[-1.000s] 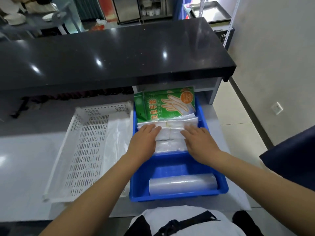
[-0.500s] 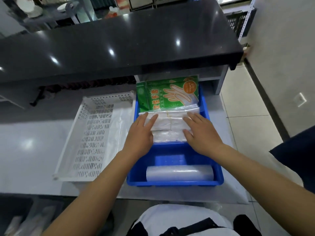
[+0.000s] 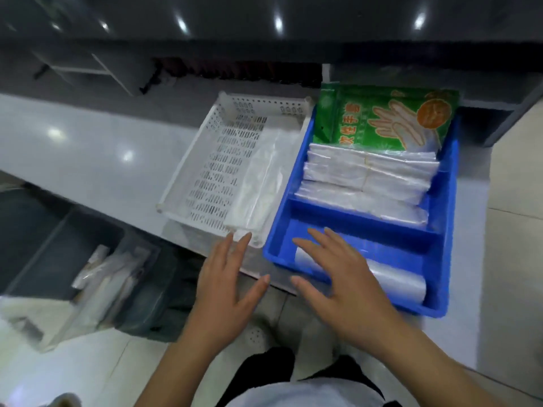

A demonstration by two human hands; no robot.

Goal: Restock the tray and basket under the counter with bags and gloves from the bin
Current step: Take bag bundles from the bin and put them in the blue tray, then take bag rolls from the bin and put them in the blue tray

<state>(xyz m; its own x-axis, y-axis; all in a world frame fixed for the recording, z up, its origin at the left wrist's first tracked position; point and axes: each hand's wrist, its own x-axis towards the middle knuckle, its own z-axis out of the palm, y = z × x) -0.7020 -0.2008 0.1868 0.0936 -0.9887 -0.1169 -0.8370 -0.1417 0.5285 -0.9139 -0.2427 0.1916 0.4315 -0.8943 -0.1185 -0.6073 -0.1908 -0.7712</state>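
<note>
Your left hand (image 3: 223, 292) and right hand (image 3: 349, 284) hover with fingers spread wide and holding nothing, at the near edge of the low shelf (image 3: 88, 148) under the dark desk (image 3: 264, 22). On the shelf sit one blue tray (image 3: 443, 230) and, touching its left side, one white perforated basket (image 3: 205, 160). The tray has two compartments. The far one carries a green glove pack (image 3: 382, 121), printed with a hand drawing, an orange disc and yellow Chinese characters too blurred to read, leaning at the back; in front of it lie stacked bundles of clear bags (image 3: 367, 180), their number hard to count. The near compartment holds one roll of clear bags (image 3: 393, 277), partly under your right fingers. The basket holds one flat pile of clear plastic bags (image 3: 261, 183) along its right side. A grey bin (image 3: 58, 254) on the floor at left holds more wrapped packs, blurred.
</note>
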